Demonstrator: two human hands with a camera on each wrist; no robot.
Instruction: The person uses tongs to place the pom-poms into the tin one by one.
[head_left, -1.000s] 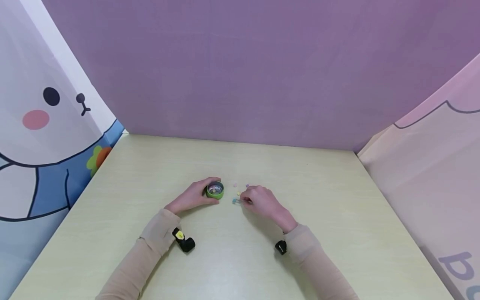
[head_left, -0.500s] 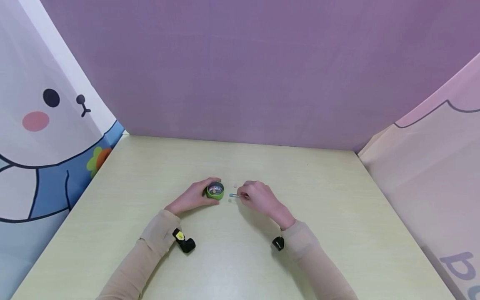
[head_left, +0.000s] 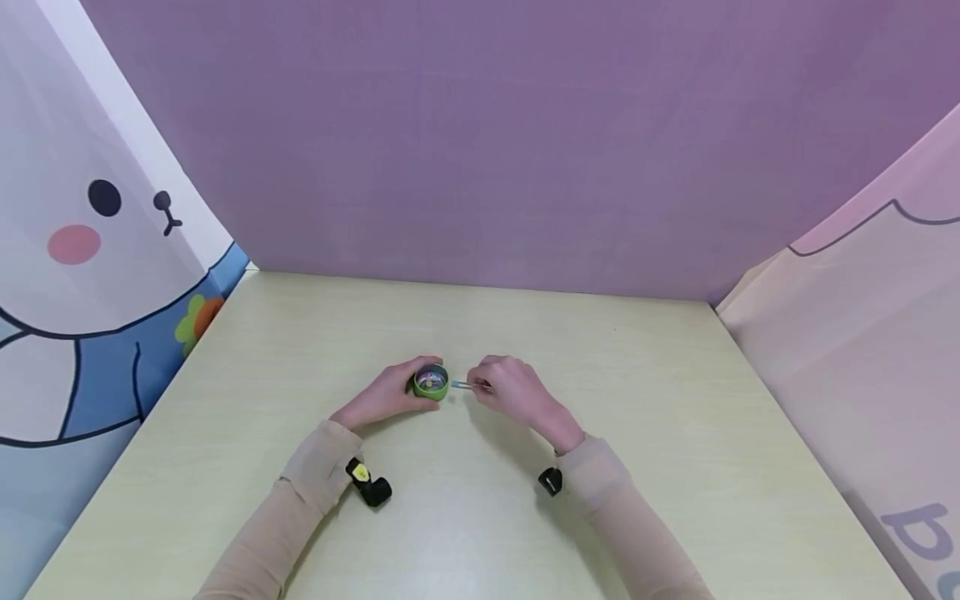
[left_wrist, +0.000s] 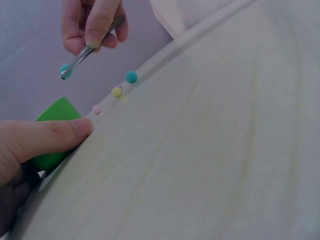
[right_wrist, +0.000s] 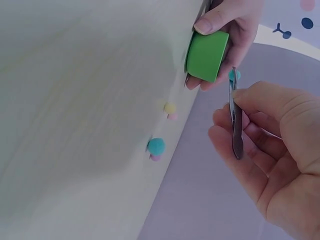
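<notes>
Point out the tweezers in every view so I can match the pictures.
Head: tweezers below centre, just right of the green cup.
Left wrist: tweezers upper left, above the green cup.
Right wrist: tweezers right of centre, lower than the green cup.
Shared landmark: the green cup.

The left hand (head_left: 384, 391) curves in a wide grip; the right hand (head_left: 516, 390) (held higher) pinches.

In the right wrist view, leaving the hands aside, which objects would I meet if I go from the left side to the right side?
Loose teal ball → yellow ball → green container → tweezers.
</notes>
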